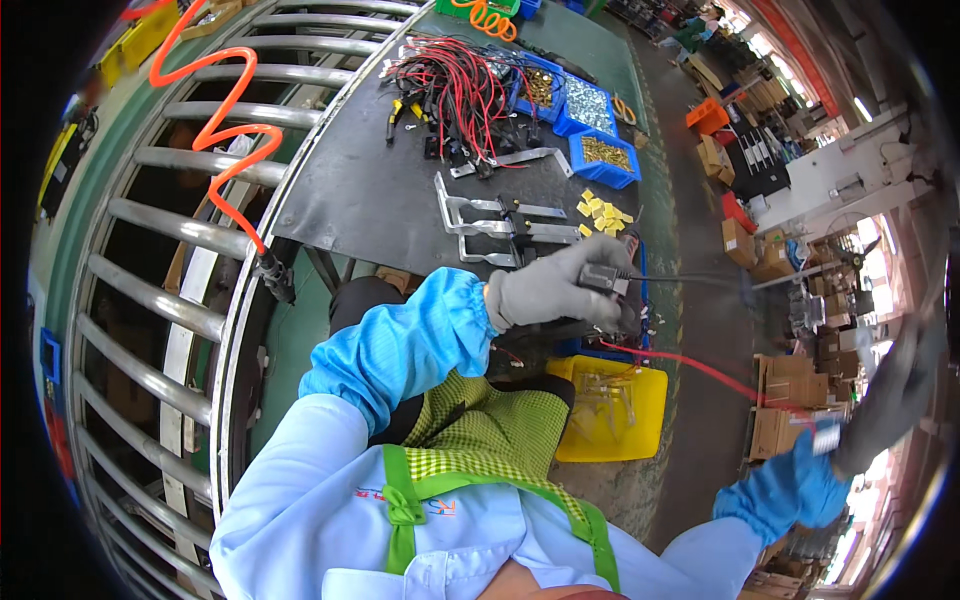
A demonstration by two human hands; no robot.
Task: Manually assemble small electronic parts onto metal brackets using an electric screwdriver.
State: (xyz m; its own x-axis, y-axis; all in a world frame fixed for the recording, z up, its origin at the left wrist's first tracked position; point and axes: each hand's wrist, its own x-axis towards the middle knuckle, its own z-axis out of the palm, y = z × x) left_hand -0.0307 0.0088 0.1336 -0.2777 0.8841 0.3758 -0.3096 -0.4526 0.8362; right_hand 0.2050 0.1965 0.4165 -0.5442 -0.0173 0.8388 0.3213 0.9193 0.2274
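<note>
My left hand (550,285), in a grey glove, is closed around a small black box-shaped cable part (604,279) beyond the near edge of the workbench. A black cable (680,277) runs from this part to the right and blurs. Below it a red wire (700,366) stretches toward my right wrist, where a small white piece (826,437) shows. My right hand (895,385), also gloved in grey, reaches far out to the right; motion smears its fingers, so its grip is not readable. Closest to the left hand on the bench are metal brackets (485,228) and yellow square pieces (603,213).
A heap of red and black wire harnesses (455,95) lies on the dark bench (340,200). Blue bins (605,160) hold small metal parts. A yellow tub (610,445) stands right of my lap. At left, a coiled orange hose (235,140) hangs by a roller conveyor (150,290).
</note>
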